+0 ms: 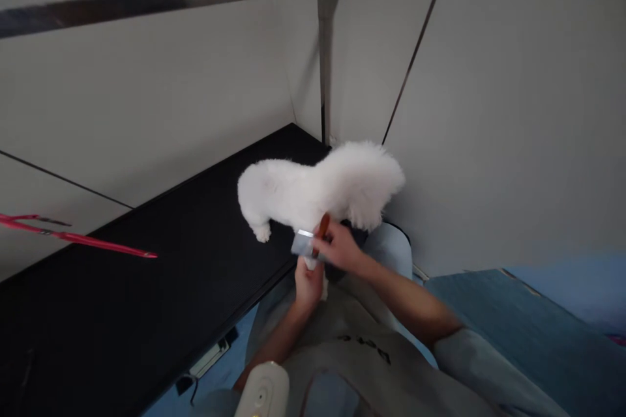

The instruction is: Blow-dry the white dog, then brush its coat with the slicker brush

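Note:
A small white fluffy dog (317,189) stands on a black grooming table (147,300), near its front edge, its head toward the right. My right hand (340,246) is closed on a slicker brush (309,241) with an orange-brown handle and a metal pad, held against the dog's underside. My left hand (309,283) is wrapped round the dog's front leg just below the brush.
A metal grooming arm (325,45) rises at the table's back corner with a bar running left. A red leash (73,236) hangs at the left. Grey walls close in behind. A white device (263,391) sits at my chest. Blue floor (562,287) lies at the right.

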A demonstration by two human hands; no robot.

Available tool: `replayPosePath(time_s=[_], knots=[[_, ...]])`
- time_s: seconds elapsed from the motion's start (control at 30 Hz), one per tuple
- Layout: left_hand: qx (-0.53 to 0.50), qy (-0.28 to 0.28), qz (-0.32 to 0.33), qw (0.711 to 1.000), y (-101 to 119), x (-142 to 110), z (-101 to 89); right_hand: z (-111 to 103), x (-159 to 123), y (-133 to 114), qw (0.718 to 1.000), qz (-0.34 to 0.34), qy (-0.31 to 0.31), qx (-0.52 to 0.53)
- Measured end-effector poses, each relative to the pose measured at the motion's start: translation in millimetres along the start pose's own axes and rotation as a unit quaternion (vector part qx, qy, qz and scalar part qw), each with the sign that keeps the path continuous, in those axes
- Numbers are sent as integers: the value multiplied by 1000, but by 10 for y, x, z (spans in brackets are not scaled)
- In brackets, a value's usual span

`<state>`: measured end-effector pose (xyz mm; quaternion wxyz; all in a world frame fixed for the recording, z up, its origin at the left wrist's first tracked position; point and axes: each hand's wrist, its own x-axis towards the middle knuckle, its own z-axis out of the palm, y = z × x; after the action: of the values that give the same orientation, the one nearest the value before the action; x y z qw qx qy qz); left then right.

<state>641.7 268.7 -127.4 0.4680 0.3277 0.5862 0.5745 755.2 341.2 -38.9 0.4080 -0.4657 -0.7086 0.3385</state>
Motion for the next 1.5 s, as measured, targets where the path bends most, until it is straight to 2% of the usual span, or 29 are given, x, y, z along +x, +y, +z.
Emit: replayPosePath(time_s=[0.07, 0.1, 0.13, 0.17, 0.23, 0.27, 0.3, 0.37, 0.4, 0.43, 0.5, 0.53, 0.6, 0.63, 0.67, 0.73, 0.77, 0.8, 0.9, 0.93, 1.03, 1.07, 1.17, 1.2, 1.27, 1.33, 1.43, 1.47, 1.5], knots=[[4, 17, 9, 1000, 72, -4, -11, -21, 31, 9, 993, 22, 116, -6], [3, 11, 6, 1000, 114, -8, -36, -30, 33, 12, 989, 5, 151, 3], [2, -11, -10, 1000, 160, -14, -77, -34, 23, 15, 989, -19, 146, 19], [4, -41, -34, 999, 208, -21, -131, -35, 6, 19, 993, -35, 108, 42], [7, -100, -100, 990, 305, -34, -269, -29, -38, 33, 995, -14, 40, 85], [0, -123, -137, 983, 350, -37, -344, -24, -57, 43, 994, 13, 55, 98], [-18, -142, -173, 975, 392, -37, -417, -19, -73, 55, 988, 35, 109, 105], [-83, -183, -237, 951, 454, -17, -549, 1, -98, 77, 971, 25, 207, 118], [-121, -213, -267, 932, 473, 4, -607, 16, -109, 86, 969, 1, 206, 134], [-158, -246, -292, 911, 486, 32, -661, 33, -119, 95, 972, -18, 175, 157], [-228, -292, -319, 873, 499, 104, -759, 59, -136, 114, 971, -15, 128, 201], [-259, -299, -323, 860, 505, 143, -801, 66, -144, 124, 966, 4, 154, 210], [-305, -297, -325, 844, 522, 215, -868, 73, -160, 148, 942, 30, 270, 197], [-317, -296, -327, 840, 534, 244, -890, 80, -166, 161, 936, 23, 295, 190], [-322, -298, -330, 836, 548, 269, -902, 92, -166, 177, 941, 9, 278, 193], [-325, -302, -332, 832, 573, 305, -903, 118, -140, 223, 959, -8, 176, 224], [-331, -302, -330, 831, 584, 318, -895, 128, -110, 254, 959, 5, 151, 238], [-341, -300, -326, 829, 592, 328, -883, 132, -74, 290, 954, 29, 168, 245], [-363, -306, -331, 816, 602, 344, -844, 139, 33, 394, 913, 77, 326, 232], [-366, -310, -335, 811, 602, 346, -833, 149, 59, 418, 917, 63, 313, 240], [-374, -307, -334, 809, 603, 341, -806, 192, 131, 456, 940, 34, 165, 296], [-377, -301, -328, 812, 606, 338, -800, 197, 161, 464, 934, 49, 170, 309], [-374, -289, -326, 819, 626, 336, -783, 183, 240, 492, 895, 79, 305, 315], [-370, -287, -330, 819, 637, 339, -779, 180, 256, 500, 895, 65, 307, 317], [-361, -283, -334, 824, 662, 348, -770, 186, 280, 517, 917, 38, 220, 329], [-339, -269, -326, 841, 683, 359, -764, 193, 317, 542, 926, 55, 146, 343], [-286, -243, -320, 870, 683, 374, -772, 190, 377, 585, 905, 110, 233, 339], [-277, -242, -323, 872, 671, 380, -782, 193, 383, 593, 901, 107, 247, 339], [-279, -246, -328, 868, 653, 386, -796, 201, 381, 596, 906, 91, 228, 345]])
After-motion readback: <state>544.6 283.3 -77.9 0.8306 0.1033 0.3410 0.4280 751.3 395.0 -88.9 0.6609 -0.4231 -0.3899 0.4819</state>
